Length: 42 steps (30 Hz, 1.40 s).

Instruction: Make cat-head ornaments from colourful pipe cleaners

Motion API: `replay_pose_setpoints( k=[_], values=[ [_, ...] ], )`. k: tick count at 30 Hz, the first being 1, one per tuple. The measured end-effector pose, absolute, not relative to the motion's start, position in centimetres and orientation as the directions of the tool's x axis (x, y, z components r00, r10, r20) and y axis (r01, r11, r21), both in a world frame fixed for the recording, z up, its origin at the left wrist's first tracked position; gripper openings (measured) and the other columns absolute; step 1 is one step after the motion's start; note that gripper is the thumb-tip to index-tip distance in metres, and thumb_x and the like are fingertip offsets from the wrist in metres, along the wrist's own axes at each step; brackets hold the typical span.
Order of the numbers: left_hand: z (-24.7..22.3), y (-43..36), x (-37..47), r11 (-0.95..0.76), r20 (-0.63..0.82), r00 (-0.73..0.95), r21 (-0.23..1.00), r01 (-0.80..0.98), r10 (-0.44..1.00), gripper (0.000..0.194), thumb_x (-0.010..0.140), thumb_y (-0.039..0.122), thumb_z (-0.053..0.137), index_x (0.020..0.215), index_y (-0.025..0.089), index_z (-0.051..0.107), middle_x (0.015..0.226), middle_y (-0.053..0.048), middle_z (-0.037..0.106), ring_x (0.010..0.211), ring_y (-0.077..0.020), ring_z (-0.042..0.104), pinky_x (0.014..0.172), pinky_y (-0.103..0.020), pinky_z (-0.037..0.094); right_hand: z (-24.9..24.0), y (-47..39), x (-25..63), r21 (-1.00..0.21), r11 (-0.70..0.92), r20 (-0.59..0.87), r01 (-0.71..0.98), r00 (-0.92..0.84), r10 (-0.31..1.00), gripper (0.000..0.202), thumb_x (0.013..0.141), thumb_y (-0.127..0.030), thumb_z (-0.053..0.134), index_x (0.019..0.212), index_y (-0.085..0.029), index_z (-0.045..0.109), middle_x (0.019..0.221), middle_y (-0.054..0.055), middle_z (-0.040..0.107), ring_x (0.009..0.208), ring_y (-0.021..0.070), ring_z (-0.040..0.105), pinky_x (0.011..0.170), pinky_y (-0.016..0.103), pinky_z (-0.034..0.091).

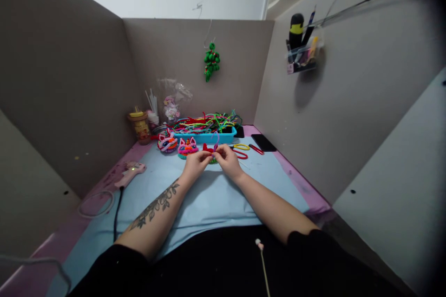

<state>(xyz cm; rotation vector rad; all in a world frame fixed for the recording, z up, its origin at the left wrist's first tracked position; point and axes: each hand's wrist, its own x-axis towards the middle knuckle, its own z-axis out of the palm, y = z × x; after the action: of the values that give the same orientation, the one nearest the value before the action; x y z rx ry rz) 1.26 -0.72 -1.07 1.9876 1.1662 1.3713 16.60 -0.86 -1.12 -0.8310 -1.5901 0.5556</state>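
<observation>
Your right hand [226, 160] pinches a curly purple pipe cleaner [216, 137] — it pokes up between your two hands, over the pale blue cloth [216, 199]. Your left hand [197, 163] has its fingertips bunched right beside it, but I cannot tell if they grip it too. On the far side sits a blue tray [209, 138] full of bright pipe cleaners [205, 124]. Two fuzzy animal heads [188, 150] sit to the left — a black phone [264, 143] lies to the right.
</observation>
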Motion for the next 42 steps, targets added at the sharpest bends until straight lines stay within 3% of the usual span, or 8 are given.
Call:
replay_pose_setpoints(
  k=[6, 12, 21, 31, 38, 42],
  values=[
    [-1.1, -1.3, 1.3, -0.594, 0.639, 0.176, 0.53, 0.605, 0.749, 0.017, 0.079, 0.027, 0.058, 0.085, 0.017, 0.071, 0.075, -0.004, 0.072, 0.062, -0.0128, 0.063, 0.06, -0.021, 0.046, -1.2, -1.2, 16.7, -0.646, 0.666, 0.698, 0.373, -0.062, 0.713, 0.01, 0.081, -0.03, 0.05, 0.079, -0.02, 0.05, 0.069, -0.001, 0.053, 0.062, 0.013, 0.051, 0.06, 0.025, 0.041],
    [-1.2, -1.2, 1.3, -0.582, 0.631, 0.191, 0.5, 0.641, 0.752, 0.018, 0.08, 0.024, 0.057, 0.089, 0.017, 0.071, 0.079, -0.005, 0.072, 0.065, -0.0141, 0.064, 0.062, -0.022, 0.047, -1.7, -1.0, 16.6, -0.546, 0.68, 0.732, 0.489, -0.116, 0.672, 0.008, 0.081, -0.027, 0.049, 0.079, -0.02, 0.053, 0.071, 0.001, 0.056, 0.065, 0.0149, 0.052, 0.063, 0.026, 0.042],
    [-1.0, -1.2, 1.3, -0.591, 0.627, 0.222, 0.472, 0.654, 0.747, 0.017, 0.08, 0.018, 0.055, 0.089, 0.017, 0.07, 0.079, -0.005, 0.072, 0.068, -0.0142, 0.065, 0.066, -0.023, 0.048, -2.1, -0.7, 16.6, -0.539, 0.693, 0.749, 0.48, -0.104, 0.654, 0.011, 0.082, -0.027, 0.05, 0.085, -0.019, 0.058, 0.079, 0.005, 0.062, 0.07, 0.0171, 0.058, 0.067, 0.028, 0.046],
    [-1.0, -1.3, 1.4, -0.6, 0.653, 0.225, 0.432, 0.673, 0.723, 0.016, 0.08, 0.02, 0.055, 0.087, 0.017, 0.069, 0.08, -0.005, 0.071, 0.069, -0.0145, 0.065, 0.066, -0.023, 0.048, -1.8, -0.7, 16.5, -0.669, 0.643, 0.67, 0.373, -0.074, 0.739, 0.015, 0.08, -0.029, 0.051, 0.089, -0.019, 0.058, 0.078, 0.004, 0.064, 0.071, 0.0167, 0.06, 0.067, 0.028, 0.047],
    [-1.4, -0.8, 1.3, -0.63, 0.664, 0.159, 0.567, 0.53, 0.731, 0.019, 0.078, 0.023, 0.059, 0.094, 0.018, 0.067, 0.086, -0.005, 0.072, 0.075, -0.0159, 0.066, 0.068, -0.025, 0.052, -1.7, -0.5, 16.5, -0.768, 0.597, 0.607, 0.233, -0.032, 0.794, 0.017, 0.079, -0.03, 0.052, 0.09, -0.019, 0.057, 0.077, 0.002, 0.064, 0.07, 0.0165, 0.059, 0.067, 0.029, 0.047],
    [-1.3, -0.8, 1.2, -0.658, 0.674, 0.179, 0.567, 0.496, 0.716, 0.021, 0.078, 0.023, 0.06, 0.097, 0.019, 0.067, 0.089, -0.005, 0.072, 0.077, -0.0155, 0.066, 0.071, -0.026, 0.053, -1.6, -0.4, 16.6, -0.805, 0.561, 0.563, 0.192, -0.048, 0.825, 0.015, 0.077, -0.031, 0.052, 0.085, -0.019, 0.056, 0.072, 0.001, 0.061, 0.067, 0.0156, 0.057, 0.063, 0.027, 0.046]
  ],
)
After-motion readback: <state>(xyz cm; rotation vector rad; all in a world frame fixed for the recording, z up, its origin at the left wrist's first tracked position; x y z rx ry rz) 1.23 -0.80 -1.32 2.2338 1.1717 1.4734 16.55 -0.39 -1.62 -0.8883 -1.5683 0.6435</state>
